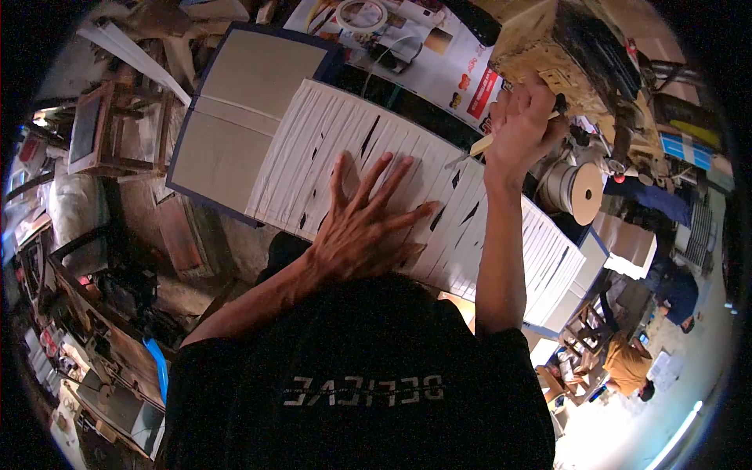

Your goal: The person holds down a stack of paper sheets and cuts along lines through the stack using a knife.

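Note:
A long row of white paper bundles (313,129), packed side by side with narrow dark gaps, stretches across in front of me. My left hand (364,211) lies on it, palm down with fingers spread, holding nothing. Above the row's far edge, my right hand (525,129) is closed around a flat wooden-handled tool (480,146). A greyish tip of this tool points down-left at the bundles; its exact kind is unclear. Grey boards with dark blue edging (258,70) lie against the row's left end. Part of a similar board (576,290) shows at its right end.
A spool of pale cord (586,194) stands right of my right hand. Beyond the row lie a printed sheet (439,47) and a tape roll (361,14). A worn wooden block (529,39) sits upper right. A wooden stool (117,129) is at left; two people are lower right.

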{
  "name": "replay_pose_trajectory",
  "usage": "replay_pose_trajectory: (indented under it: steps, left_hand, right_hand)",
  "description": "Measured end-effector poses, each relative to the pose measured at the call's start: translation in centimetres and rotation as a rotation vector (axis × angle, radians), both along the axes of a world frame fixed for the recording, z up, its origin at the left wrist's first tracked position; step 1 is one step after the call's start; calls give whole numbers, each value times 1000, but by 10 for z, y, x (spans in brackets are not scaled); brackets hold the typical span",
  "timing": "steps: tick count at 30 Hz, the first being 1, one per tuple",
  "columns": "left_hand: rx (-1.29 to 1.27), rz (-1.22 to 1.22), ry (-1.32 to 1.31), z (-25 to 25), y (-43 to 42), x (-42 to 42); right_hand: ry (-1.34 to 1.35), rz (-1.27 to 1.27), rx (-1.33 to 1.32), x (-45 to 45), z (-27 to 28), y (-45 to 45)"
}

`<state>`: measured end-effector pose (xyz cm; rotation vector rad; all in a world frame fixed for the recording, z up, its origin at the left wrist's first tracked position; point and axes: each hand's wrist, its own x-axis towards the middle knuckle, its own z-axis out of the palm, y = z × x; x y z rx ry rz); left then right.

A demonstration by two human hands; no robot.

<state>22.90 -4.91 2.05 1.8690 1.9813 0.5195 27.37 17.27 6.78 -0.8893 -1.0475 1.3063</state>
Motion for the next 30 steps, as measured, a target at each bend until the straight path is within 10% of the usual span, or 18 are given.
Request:
replay_pose_trajectory:
  steps: [20, 30]
  left_hand:
    - [68, 13, -11, 2, 0, -4]
    - [66, 14, -5, 0, 1, -1]
  right_hand:
    - [22, -43, -12, -8, -18, 26]
    - [-254, 14, 396, -22, -33, 29]
